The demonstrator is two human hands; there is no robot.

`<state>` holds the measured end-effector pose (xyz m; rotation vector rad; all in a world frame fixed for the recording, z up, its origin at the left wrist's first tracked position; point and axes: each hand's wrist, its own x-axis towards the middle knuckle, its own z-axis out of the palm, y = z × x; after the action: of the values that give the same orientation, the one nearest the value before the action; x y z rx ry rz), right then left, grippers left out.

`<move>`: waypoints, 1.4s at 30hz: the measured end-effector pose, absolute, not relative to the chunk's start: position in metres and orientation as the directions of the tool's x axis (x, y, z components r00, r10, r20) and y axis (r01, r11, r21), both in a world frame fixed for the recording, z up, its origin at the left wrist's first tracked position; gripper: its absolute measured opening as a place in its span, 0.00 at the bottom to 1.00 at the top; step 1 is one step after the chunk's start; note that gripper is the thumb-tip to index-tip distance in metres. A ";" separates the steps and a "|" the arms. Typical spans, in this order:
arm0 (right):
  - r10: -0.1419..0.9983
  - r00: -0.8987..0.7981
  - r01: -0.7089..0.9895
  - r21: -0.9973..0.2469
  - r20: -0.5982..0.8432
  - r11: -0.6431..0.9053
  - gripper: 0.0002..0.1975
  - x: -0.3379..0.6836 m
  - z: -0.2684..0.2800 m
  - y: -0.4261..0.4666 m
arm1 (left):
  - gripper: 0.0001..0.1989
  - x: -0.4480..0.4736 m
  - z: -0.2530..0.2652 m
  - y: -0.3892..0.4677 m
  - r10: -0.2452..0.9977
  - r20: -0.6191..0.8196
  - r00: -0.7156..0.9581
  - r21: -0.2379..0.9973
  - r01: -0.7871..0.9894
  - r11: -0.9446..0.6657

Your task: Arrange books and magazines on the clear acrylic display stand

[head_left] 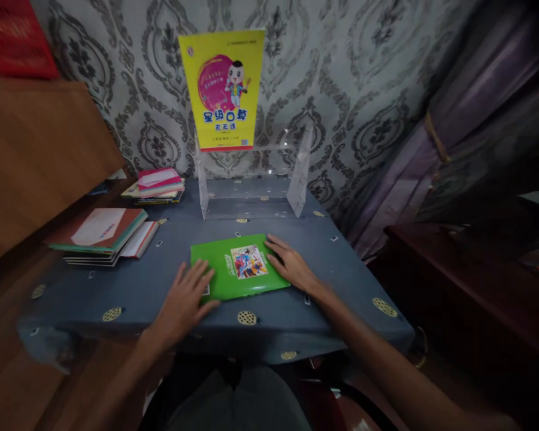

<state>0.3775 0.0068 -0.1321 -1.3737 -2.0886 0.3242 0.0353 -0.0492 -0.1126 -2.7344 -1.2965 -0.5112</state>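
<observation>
A green book with a colourful picture on its cover lies flat, turned sideways, on the blue tablecloth. My left hand rests with spread fingers on the book's left end. At the opposite end, the fingers of my right hand are stretched out over the book's right edge. Neither hand is closed round it. Behind the book stands a clear plastic rack, and a yellow workbook with a cartoon figure is propped upright on its left upper part.
To the left are a stack of books and, farther back, a smaller pile topped by a pink book. A wooden cabinet borders the left side. Patterned wallpaper is behind; a tied curtain hangs right, beside dark red furniture.
</observation>
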 end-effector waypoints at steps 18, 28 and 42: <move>0.845 -0.514 0.719 -0.462 0.149 0.519 0.42 0.376 -0.100 -0.042 | 0.35 0.068 -0.128 -0.057 0.553 0.141 0.821 -0.466 0.548 -0.695; 0.851 -0.418 0.506 -0.697 0.317 0.508 0.28 0.383 -0.087 -0.024 | 0.31 0.059 -0.088 -0.038 0.535 0.163 0.829 -0.439 0.546 -0.713; 0.978 -0.171 -0.225 -0.971 0.120 0.080 0.23 0.348 -0.096 0.049 | 0.16 0.050 0.003 -0.005 0.762 0.325 0.560 0.130 0.772 -0.622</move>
<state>0.3480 0.0494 -0.0957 -0.8807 -1.2208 1.3603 0.0502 -0.0053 0.0032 -2.7502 -1.3527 -0.5518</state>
